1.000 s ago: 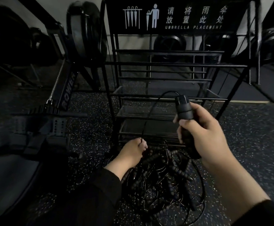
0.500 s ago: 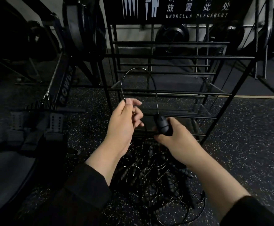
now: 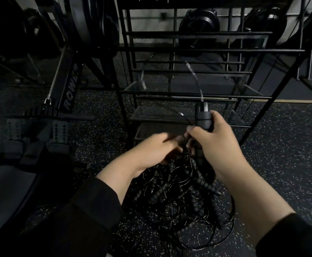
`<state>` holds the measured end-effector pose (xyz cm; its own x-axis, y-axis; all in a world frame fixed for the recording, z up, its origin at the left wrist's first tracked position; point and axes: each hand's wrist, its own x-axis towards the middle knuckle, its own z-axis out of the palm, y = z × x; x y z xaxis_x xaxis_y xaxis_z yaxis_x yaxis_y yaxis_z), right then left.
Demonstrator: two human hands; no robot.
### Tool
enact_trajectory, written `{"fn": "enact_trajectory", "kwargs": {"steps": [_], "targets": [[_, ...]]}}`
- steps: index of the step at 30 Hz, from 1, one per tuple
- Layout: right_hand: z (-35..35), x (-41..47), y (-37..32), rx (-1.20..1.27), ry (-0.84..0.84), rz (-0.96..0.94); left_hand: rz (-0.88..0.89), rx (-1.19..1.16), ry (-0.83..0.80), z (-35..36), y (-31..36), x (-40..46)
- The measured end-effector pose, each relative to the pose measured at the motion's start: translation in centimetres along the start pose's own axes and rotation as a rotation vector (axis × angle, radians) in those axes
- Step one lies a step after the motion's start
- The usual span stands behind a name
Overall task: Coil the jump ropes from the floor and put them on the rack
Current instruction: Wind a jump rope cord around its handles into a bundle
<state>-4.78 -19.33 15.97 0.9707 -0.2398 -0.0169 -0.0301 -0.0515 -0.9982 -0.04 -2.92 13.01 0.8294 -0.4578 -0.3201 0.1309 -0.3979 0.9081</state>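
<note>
A speckled dark floor (image 3: 281,145) fills the view, with a rowing machine (image 3: 68,93) at left. A black wire rack (image 3: 188,93) stands straight ahead, its shelves bare. In front of it a tangled pile of jump ropes (image 3: 179,197) lies on the floor. The right hand (image 3: 218,145) grips one black handle (image 3: 203,117) upright above the pile, its thin cord (image 3: 195,75) arcing up before the rack. The left hand (image 3: 157,149), blurred, reaches beside it with fingers bent; whether they pinch the cord I cannot tell
</note>
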Motion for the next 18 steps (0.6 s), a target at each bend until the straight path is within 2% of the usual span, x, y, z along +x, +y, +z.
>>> {"fn": "enact_trajectory", "kwargs": {"steps": [3,5,8,12,14,18], "targets": [[-0.6,0.0,-0.5,0.11,0.011,-0.007,-0.082,0.062,-0.178,0.6,-0.3,-0.3],[-0.9,0.0,-0.7,0.134,0.011,-0.023,-0.057,0.061,-0.206,1.1,-0.4,-0.3],[-1.1,0.1,-0.7,0.125,-0.004,-0.021,-0.006,0.064,-0.123,1.3,-0.5,-0.1],[-1.3,0.4,-0.4,0.025,-0.044,0.045,-0.028,0.188,0.077,0.7,-0.3,0.4],[-1.3,0.6,0.3,-0.08,-0.051,0.077,-0.025,0.093,0.129,0.1,-0.1,0.4],[-1.2,0.8,1.0,-0.262,-0.076,0.086,-0.013,-0.169,0.117,-0.9,0.9,-0.3]]}}
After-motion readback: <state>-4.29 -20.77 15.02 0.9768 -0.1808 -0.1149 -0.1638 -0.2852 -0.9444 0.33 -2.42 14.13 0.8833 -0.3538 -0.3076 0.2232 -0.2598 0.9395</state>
